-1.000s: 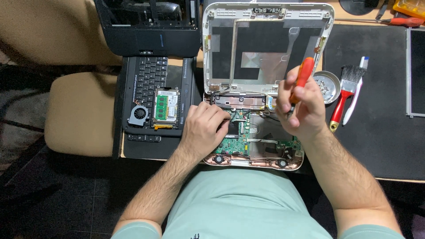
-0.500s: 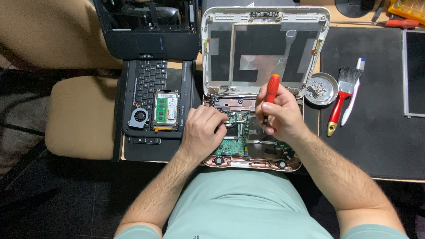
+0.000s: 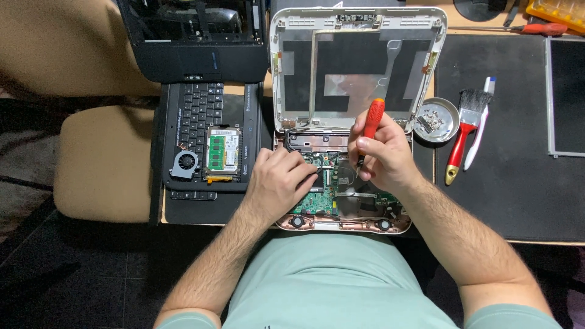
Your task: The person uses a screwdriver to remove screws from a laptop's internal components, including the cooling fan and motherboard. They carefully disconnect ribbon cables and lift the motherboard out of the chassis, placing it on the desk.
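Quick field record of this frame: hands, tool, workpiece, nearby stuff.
left hand: resting on green circuit board
right hand: gripping red-handled screwdriver, tip down into the base
workpiece: opened small laptop, screen panel removed, lid upright
right of it: metal dish with screws, red-handled brush
left of it: black keyboard panel carrying a fan and memory module

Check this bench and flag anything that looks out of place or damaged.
Nothing looks spilled or broken by accident. The small laptop lies stripped on purpose, its circuit board bare. The right hand holds a red screwdriver over it. Loose screws sit gathered in the metal dish.
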